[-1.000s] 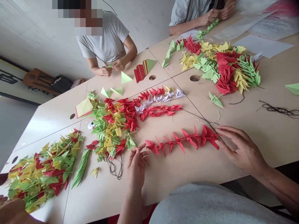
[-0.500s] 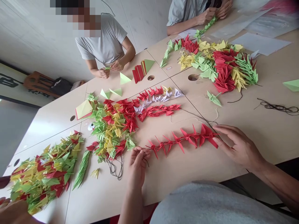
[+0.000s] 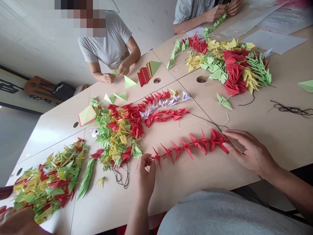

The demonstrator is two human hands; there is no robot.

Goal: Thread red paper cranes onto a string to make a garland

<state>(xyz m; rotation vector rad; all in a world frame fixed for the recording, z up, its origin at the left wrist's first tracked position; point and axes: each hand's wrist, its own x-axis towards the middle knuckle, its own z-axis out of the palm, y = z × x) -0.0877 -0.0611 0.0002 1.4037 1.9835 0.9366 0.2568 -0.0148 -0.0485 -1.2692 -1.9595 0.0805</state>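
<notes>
A string of red paper cranes (image 3: 190, 146) lies across the light wooden table (image 3: 195, 176) in front of me. My left hand (image 3: 144, 176) pinches the thin dark thread at the string's left end, fingers closed. My right hand (image 3: 249, 151) rests at the string's right end, fingers stretched out, fingertips against the last red crane and the dark thread that runs on past it.
Heaps of red, green and yellow cranes lie at centre (image 3: 117, 133), lower left (image 3: 46, 179) and far right (image 3: 232, 68). A loose dark thread (image 3: 290, 110) lies at right. Two other people fold paper across the table. Another person's hand (image 3: 14, 222) shows at bottom left.
The red string has been drawn tighter and straighter. My left hand shifted slightly right and closed on its end; my right hand stayed at the right end.
</notes>
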